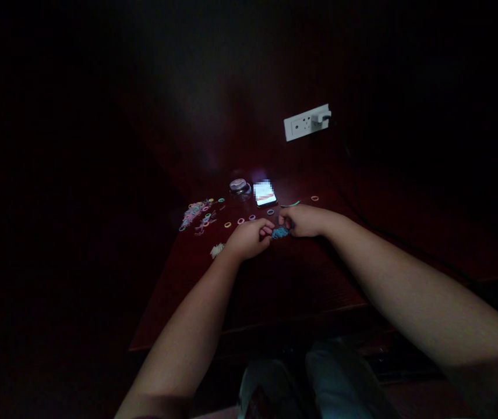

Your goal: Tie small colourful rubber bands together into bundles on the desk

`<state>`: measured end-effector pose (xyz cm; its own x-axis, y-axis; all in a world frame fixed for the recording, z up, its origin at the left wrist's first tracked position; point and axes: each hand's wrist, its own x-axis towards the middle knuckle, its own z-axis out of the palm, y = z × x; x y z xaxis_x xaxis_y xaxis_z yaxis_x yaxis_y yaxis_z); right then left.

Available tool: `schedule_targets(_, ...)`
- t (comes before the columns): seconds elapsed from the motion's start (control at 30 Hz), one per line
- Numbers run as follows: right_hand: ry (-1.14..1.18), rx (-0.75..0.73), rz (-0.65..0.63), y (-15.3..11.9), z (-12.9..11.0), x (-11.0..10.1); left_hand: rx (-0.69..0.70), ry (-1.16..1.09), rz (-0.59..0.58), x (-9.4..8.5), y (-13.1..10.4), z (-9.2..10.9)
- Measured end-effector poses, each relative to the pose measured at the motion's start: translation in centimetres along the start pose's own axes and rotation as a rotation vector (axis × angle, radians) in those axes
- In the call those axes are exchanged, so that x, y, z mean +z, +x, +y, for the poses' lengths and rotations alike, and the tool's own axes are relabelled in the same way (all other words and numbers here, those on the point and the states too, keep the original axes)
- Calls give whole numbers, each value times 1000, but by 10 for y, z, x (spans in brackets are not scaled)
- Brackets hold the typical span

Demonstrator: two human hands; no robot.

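Observation:
A small pile of blue bands [280,233] lies on the dark red table [179,291] between my two hands. My left hand [252,237] touches the pile's left side, its fingers curled; what they hold, if anything, is too small to make out. At the right edge of the pile is my right hand [301,221], also with bent fingers, whose tips are partly hidden. Beside my left wrist sits a pale yellow pile [217,250]. Behind the hands lie single rings, among them a yellow one [228,224], a pink one [240,221] and a grey-blue one [270,212].
Mixed coloured bands [194,214] are heaped at the table's left edge. A round clear container [240,186] and a lit phone [265,193] stand at the back. An orange ring [315,198] lies right. A wall socket [305,123] holds a plug with a dark cable.

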<state>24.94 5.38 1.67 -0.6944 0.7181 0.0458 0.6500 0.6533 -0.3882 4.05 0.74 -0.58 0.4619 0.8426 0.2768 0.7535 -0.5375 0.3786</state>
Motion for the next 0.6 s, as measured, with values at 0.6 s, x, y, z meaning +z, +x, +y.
schedule_targets(0.6,12,-17,26,1,-3,0,-117,139,146,-5,5,10)
